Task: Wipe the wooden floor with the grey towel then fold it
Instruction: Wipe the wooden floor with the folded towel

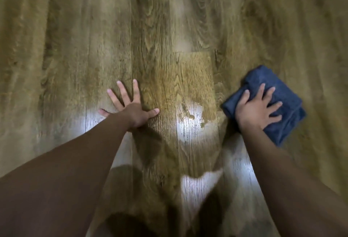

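Observation:
A folded dark blue-grey towel [278, 90] lies on the wooden floor [150, 39] at the right. My right hand [256, 110] presses flat on top of it with fingers spread, covering its middle. My left hand [130, 106] rests flat on the bare floor at the centre left, fingers splayed, holding nothing. Between the two hands a wet, shiny patch [192, 116] glistens on the planks.
Wood-grain planks run away from me across the whole view. Bright light reflections show on the floor near both forearms, and my shadow darkens the planks at the bottom centre. No other objects are in sight.

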